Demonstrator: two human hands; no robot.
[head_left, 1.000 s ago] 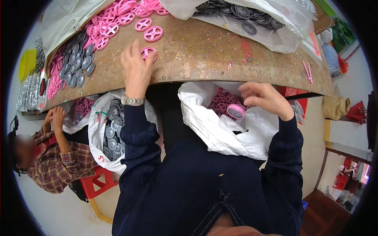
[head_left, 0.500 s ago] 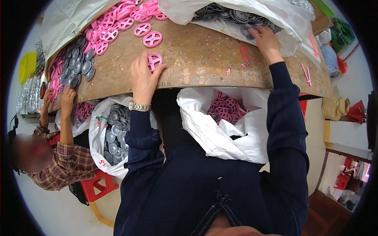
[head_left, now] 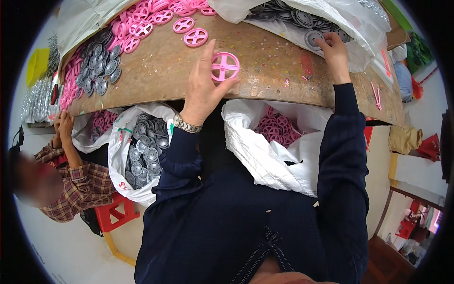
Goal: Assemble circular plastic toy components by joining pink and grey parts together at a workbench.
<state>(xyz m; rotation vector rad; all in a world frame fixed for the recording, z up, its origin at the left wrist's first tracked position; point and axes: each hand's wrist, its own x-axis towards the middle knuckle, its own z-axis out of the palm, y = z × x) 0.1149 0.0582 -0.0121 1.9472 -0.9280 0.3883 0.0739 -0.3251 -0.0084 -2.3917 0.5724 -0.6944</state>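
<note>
My left hand (head_left: 203, 90) grips a pink spoked wheel ring (head_left: 225, 66) between thumb and fingers, just above the table's near edge. At the back right, my right hand (head_left: 335, 51) pinches a grey plastic disc (head_left: 313, 39) by its rim. More grey discs (head_left: 279, 15) lie behind it in the mouth of a white sack (head_left: 352, 31) on the table. Two loose pink rings (head_left: 196, 37) rest beyond my left hand, near a heap of pink rings (head_left: 142, 28).
A pile of grey discs (head_left: 97, 66) lies on the table (head_left: 255, 57) at left. Below its edge hang a white sack of pink rings (head_left: 236, 128) and another of grey discs (head_left: 118, 156). A co-worker in a plaid shirt (head_left: 90, 184) sits at left by a red stool (head_left: 118, 213).
My left hand has lifted the pink ring and shifted right with it. My right hand has drawn a grey disc out from the others. The co-worker's hands have come together, lower down.
</note>
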